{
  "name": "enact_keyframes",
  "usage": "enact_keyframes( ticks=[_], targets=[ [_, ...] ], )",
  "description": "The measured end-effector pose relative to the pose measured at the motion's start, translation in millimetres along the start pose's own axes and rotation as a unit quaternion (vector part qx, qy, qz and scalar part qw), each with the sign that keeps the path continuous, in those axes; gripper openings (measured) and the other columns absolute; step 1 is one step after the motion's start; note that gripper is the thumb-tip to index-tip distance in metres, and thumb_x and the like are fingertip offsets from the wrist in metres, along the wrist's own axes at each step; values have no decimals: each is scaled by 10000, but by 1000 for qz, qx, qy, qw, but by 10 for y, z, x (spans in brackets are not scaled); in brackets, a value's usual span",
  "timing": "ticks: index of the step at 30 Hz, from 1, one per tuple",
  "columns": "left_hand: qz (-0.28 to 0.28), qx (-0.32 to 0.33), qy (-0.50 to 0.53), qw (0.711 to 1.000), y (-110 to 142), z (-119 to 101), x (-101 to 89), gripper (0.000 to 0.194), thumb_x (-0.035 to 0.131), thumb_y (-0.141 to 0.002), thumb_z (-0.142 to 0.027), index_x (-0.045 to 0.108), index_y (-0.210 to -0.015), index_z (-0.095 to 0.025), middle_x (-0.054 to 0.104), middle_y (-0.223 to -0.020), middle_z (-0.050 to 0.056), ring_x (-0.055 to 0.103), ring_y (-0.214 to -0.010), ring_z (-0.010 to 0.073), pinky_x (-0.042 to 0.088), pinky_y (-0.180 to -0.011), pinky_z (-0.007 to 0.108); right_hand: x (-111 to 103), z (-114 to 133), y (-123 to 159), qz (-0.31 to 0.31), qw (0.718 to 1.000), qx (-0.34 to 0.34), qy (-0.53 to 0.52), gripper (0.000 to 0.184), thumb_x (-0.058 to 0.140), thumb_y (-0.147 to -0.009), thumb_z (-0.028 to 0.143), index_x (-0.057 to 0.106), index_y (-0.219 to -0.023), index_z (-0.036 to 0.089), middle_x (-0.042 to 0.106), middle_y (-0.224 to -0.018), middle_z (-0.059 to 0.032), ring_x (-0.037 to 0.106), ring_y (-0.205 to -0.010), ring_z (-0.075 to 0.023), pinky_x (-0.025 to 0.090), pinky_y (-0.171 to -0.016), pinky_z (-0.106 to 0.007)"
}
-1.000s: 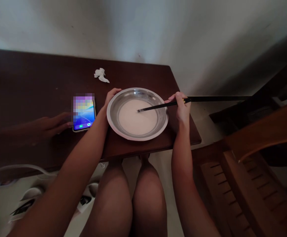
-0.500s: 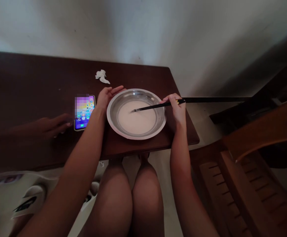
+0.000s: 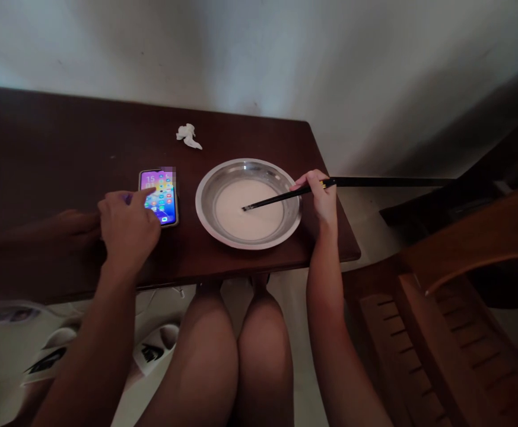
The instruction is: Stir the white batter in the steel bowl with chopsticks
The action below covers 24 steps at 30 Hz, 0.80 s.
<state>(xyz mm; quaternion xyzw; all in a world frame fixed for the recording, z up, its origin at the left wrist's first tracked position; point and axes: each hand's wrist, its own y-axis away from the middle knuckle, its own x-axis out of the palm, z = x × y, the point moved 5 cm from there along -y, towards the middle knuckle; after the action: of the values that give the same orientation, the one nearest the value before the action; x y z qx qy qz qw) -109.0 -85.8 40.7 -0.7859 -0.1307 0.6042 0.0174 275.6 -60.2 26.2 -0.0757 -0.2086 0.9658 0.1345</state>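
Note:
My left hand is over the smartphone, its index finger stretched out at the lit screen; nothing is held in it. The phone lies flat on the table, its lower left covered by my hand. My right hand grips black chopsticks with gold bands near the top. Their whitened tips dip into a milky off-white liquid inside a round steel basin. The basin rests near the table's front right edge, its right rim just beside my right fingers.
A crumpled tissue lies behind the phone on the dark wooden table. Another person's blurred hand is left of mine. That person's slippers are on the floor. A wooden chair stands at right, a wall behind.
My left hand has left the basin's left side and moved left to the phone. The other person's hand has drawn back leftward. The chopstick tips have shifted slightly within the liquid.

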Motion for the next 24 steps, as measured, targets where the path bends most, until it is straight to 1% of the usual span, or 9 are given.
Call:
enact_keyframes(
  ticks=[3, 5, 7, 11, 13, 16, 19, 21, 24],
  targets=[
    [8, -9, -45, 999, 24, -2, 5, 560, 499, -972, -169, 707, -1491, -131, 565, -1458, 280, 499, -1374, 497, 426, -1134, 624, -7, 21, -2, -7, 1000, -6, 4, 511, 646, -900, 721, 682, -696, 254, 664, -606, 50, 702, -617, -134, 592, -770, -340],
    [8, 0, -54, 999, 24, -17, 15, 551, 478, -981, -189, 718, -1476, -158, 559, -1472, 264, 483, -1378, 491, 415, -1131, 630, -31, 31, -4, -27, 1000, -13, 4, 510, 635, -915, 710, 683, -695, 252, 673, -621, 49, 704, -624, -131, 588, -774, -337],
    [3, 5, -55, 998, 27, -1, 30, 547, 455, -982, -197, 725, -1456, -163, 558, -1474, 260, 472, -1381, 482, 404, -1131, 627, -34, 36, -3, -25, 1000, -18, 7, 509, 626, -930, 694, 683, -686, 250, 674, -620, 47, 702, -632, -131, 585, -774, -335],
    [-4, -13, -32, 999, 43, 133, 72, 566, 474, -967, -240, 697, -1479, -145, 541, -1484, 283, 465, -1388, 499, 398, -1124, 638, -4, 24, 2, 9, 1000, -17, -4, 449, 657, -939, 639, 711, -708, 258, 673, -614, 49, 699, -641, -131, 576, -779, -330],
    [-5, -17, -23, 1000, 44, 202, 102, 576, 469, -970, -254, 689, -1491, -143, 528, -1491, 294, 461, -1394, 512, 398, -1120, 645, -22, 17, 0, -8, 1000, -19, -10, 437, 658, -941, 633, 714, -717, 262, 678, -625, 50, 700, -645, -130, 575, -789, -333],
    [-9, -12, -28, 1000, 31, 251, 142, 558, 472, -963, -269, 709, -1460, -177, 536, -1483, 273, 457, -1389, 510, 397, -1115, 648, -37, 28, 3, -25, 1000, -18, 6, 479, 633, -941, 666, 690, -691, 261, 681, -631, 44, 697, -648, -136, 578, -786, -341],
    [20, 8, -27, 999, 20, 209, 186, 519, 472, -954, -256, 762, -1382, -212, 546, -1479, 251, 450, -1391, 505, 392, -1124, 647, 14, 53, 10, 17, 1000, -11, 22, 513, 623, -929, 696, 672, -667, 258, 682, -625, 34, 696, -659, -145, 587, -781, -349],
    [27, 19, -17, 999, 22, 169, 189, 529, 464, -959, -230, 762, -1396, -226, 546, -1484, 243, 455, -1399, 492, 395, -1134, 636, 31, 54, 8, 29, 999, -7, 22, 519, 631, -916, 709, 666, -664, 258, 686, -630, 30, 701, -669, -149, 596, -796, -357],
    [3, 18, -11, 1000, 26, 158, 165, 566, 473, -971, -225, 697, -1490, -186, 523, -1495, 273, 451, -1413, 502, 397, -1131, 653, -22, 27, -1, -24, 1000, 0, 12, 523, 632, -904, 726, 663, -673, 258, 673, -621, 33, 703, -659, -152, 599, -791, -358]
  ],
)
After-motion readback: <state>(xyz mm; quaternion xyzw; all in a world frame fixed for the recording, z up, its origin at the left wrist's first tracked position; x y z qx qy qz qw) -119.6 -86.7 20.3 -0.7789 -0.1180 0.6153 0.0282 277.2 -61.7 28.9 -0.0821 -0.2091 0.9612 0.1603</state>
